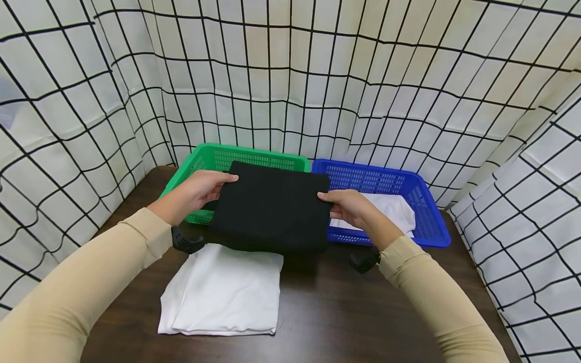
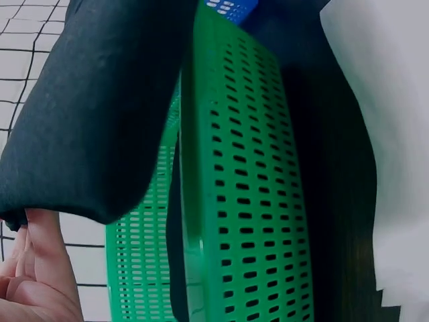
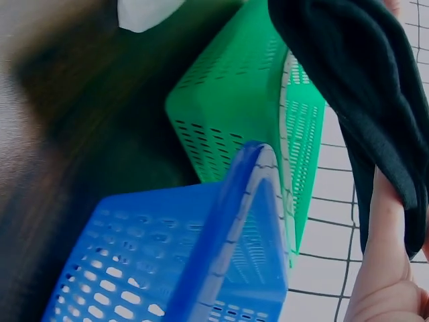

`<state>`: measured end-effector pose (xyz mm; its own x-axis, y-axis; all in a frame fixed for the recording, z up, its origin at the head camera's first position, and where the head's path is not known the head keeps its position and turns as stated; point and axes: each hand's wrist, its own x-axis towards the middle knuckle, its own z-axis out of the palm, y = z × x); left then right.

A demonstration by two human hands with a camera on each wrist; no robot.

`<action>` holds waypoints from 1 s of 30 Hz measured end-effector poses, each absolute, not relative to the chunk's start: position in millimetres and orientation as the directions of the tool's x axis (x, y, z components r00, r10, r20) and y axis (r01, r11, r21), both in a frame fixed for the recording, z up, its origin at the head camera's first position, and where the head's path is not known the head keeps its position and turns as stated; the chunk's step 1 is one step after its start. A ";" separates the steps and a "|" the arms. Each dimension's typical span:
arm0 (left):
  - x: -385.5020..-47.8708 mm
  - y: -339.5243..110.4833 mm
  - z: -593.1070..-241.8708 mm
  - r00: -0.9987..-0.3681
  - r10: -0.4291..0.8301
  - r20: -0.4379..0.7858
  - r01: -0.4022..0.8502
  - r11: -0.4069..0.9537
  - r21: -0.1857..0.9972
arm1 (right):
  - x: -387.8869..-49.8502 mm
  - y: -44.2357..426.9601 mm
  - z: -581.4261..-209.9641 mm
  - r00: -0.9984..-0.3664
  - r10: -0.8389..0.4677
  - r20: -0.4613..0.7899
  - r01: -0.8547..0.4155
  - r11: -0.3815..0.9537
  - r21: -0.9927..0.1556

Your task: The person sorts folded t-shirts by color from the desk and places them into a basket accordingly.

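Note:
A folded black cloth (image 1: 274,209), which looks like a garment, is held up level in front of the baskets. My left hand (image 1: 202,190) grips its left edge, thumb on top and fingers underneath. On the opposite edge my right hand (image 1: 349,205) pinches the cloth the same way. Behind and below it stands a green basket (image 1: 254,153), partly hidden by the cloth; dark fabric (image 2: 175,255) shows inside it in the left wrist view. The cloth's folded layers (image 3: 355,100) show in the right wrist view. A folded white cloth (image 1: 229,292) lies on the table nearer to me.
A blue basket (image 1: 431,214) stands to the right of the green one, with a folded white cloth (image 1: 392,209) inside. Both rest on a dark brown table (image 1: 354,312). White curtains with a black grid pattern (image 1: 281,75) surround the table at the back and sides.

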<state>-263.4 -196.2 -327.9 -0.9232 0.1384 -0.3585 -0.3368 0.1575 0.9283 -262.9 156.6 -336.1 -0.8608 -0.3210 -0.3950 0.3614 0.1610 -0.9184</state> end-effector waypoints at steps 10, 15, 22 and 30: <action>-275.9 -205.3 -319.2 -0.926 0.110 -0.360 -0.350 0.101 0.931 | -279.7 146.0 -330.5 -0.874 -0.327 -0.359 0.347 0.095 -0.933; -283.4 -209.3 -312.5 -0.931 0.102 -0.350 -0.344 0.066 0.937 | -285.6 140.6 -326.4 -0.878 -0.326 -0.352 0.342 0.088 -0.935; -293.5 -213.6 -306.3 -0.939 0.107 -0.328 -0.321 0.076 0.944 | -293.8 135.2 -323.0 -0.881 -0.314 -0.354 0.350 0.071 -0.934; -298.6 -218.0 -299.8 -0.944 0.073 -0.321 -0.317 0.069 0.946 | -301.6 126.9 -323.0 -0.884 -0.297 -0.360 0.365 0.041 -0.930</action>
